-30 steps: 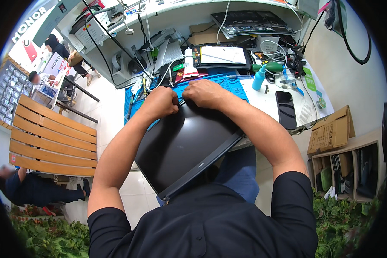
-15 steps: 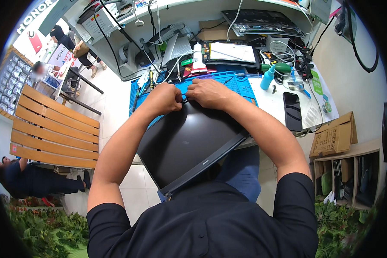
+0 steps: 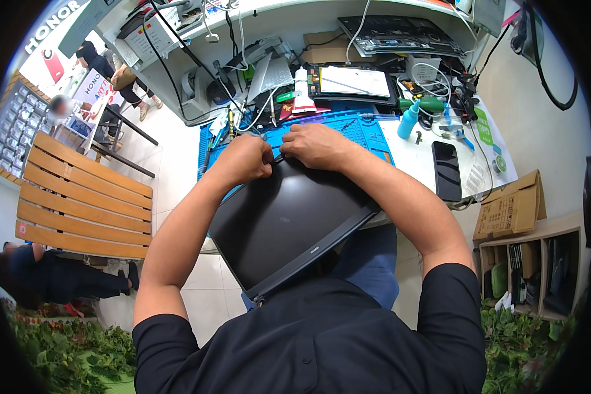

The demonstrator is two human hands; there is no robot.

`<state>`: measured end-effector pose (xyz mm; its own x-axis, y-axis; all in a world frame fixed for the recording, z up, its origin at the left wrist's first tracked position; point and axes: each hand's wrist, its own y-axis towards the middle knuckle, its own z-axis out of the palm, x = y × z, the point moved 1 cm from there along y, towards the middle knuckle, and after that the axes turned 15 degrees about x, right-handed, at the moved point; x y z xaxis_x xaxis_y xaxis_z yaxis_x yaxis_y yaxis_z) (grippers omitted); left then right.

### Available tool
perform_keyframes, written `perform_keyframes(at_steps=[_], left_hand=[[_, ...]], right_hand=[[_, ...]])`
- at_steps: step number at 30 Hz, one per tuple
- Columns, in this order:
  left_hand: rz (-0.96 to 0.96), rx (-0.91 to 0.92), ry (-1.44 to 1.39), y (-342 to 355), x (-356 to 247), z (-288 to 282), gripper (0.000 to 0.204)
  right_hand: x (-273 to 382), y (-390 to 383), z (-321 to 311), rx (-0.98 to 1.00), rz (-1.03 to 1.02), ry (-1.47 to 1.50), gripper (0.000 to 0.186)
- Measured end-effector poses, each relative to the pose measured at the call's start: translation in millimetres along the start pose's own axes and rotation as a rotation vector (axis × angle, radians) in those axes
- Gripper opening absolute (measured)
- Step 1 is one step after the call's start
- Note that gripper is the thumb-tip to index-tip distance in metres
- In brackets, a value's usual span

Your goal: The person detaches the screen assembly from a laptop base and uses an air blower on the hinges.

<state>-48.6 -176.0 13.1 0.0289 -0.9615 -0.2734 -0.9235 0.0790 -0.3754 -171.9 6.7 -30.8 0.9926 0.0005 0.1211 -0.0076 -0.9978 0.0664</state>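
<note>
A black laptop screen (image 3: 289,223) slants between the bench edge and my chest, its dark panel facing up. Along its far edge, the fingers of my left hand (image 3: 244,159) are curled and pinching the rim near the top corner. Just to the right, my right hand (image 3: 315,146) grips that same edge with bent fingers. A small gap separates the two hands, and the fingertips are partly hidden. Under and beyond them lies a blue work mat (image 3: 364,133).
On the bench stand a light-blue bottle (image 3: 408,121), a black phone (image 3: 446,171), a white tube (image 3: 302,92) and a green-handled tool (image 3: 431,104). An opened laptop body (image 3: 400,36) sits on the shelf behind. A slatted wooden bench (image 3: 85,197) is at left, a cardboard box (image 3: 509,207) at right.
My left hand has shifted slightly left and nearer along the screen's edge, away from my right hand. The screen has settled a little lower at its far edge.
</note>
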Motion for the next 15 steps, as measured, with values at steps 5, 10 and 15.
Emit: perform_keyframes(at_steps=[5, 10, 15], left_hand=[[0.002, -0.030, 0.101, 0.6, -4.4, 5.3, 0.022], [-0.001, -0.028, -0.035, -2.1, -0.7, 2.9, 0.024], [-0.015, 0.055, -0.163, -8.2, 11.3, -3.1, 0.026]], right_hand=[[-0.4, 2.7, -1.2, 0.016, -0.017, 0.003, 0.017], [-1.8, 2.6, 1.6, -0.010, -0.017, -0.006, 0.017], [-0.1, 3.5, 3.3, -0.040, -0.006, 0.024, 0.015]])
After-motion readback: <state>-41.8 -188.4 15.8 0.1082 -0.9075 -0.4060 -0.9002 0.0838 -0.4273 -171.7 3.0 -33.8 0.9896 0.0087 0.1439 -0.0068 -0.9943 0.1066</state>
